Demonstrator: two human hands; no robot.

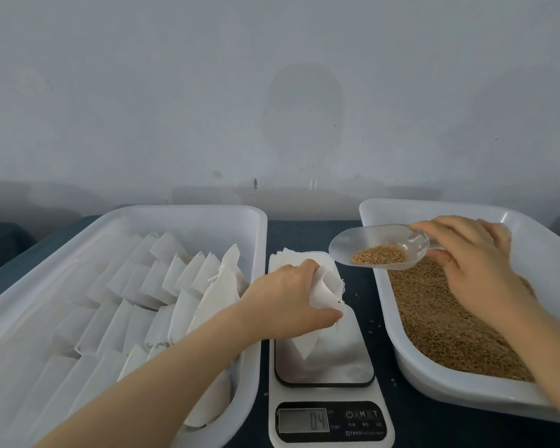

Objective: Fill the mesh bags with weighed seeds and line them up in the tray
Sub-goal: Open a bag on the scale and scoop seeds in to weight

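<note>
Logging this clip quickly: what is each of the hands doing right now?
Left hand: closed, pinching a mesh bag above the scale.
Right hand: closed, holding the clear scoop of seeds.

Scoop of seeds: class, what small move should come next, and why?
Probably carry the scoop to the mesh bag and tip it in: the right hand holds it loaded, and the left hand holds the bag on the scale.
</note>
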